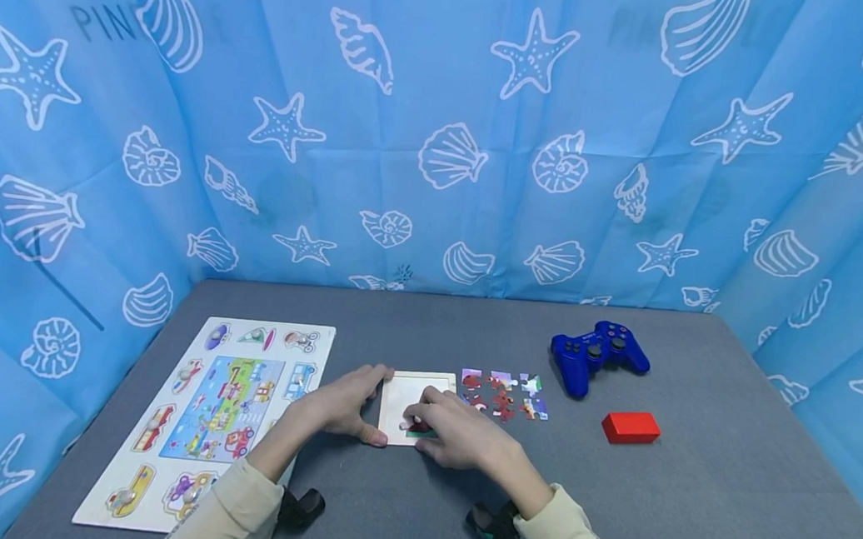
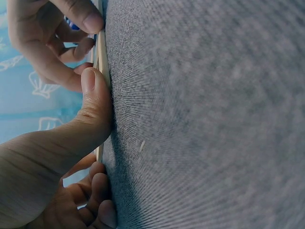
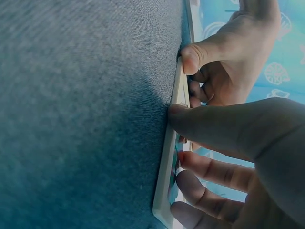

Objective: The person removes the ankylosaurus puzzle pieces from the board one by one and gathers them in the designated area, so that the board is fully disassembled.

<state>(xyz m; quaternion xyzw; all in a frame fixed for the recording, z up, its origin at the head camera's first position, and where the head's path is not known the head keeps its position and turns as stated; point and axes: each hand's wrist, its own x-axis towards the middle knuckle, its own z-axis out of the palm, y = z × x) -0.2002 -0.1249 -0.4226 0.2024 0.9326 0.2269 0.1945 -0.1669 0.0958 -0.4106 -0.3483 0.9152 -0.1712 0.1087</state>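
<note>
A small jigsaw tray (image 1: pixel 397 392) with a pale wooden rim lies flat on the table. My left hand (image 1: pixel 347 401) grips its left side, thumb at the near corner and fingers at the far one. Over the tray is my right hand (image 1: pixel 458 430), its thumb (image 3: pixel 190 117) against the near rim and bent fingertips touching jigsaw pieces (image 1: pixel 420 428) in dark red and green. Those pieces are partly hidden by the fingers, so their number cannot be told. Several loose jigsaw pieces (image 1: pixel 503 396) lie just right of the tray.
At the left lies a large white peg puzzle board (image 1: pixel 111 468) with vehicle pictures. A blue game controller (image 1: pixel 597 354) and a red block (image 1: pixel 631 428) sit to the right on the grey table (image 1: pixel 693 505). Behind hangs a blue shell-print curtain (image 1: pixel 430 77).
</note>
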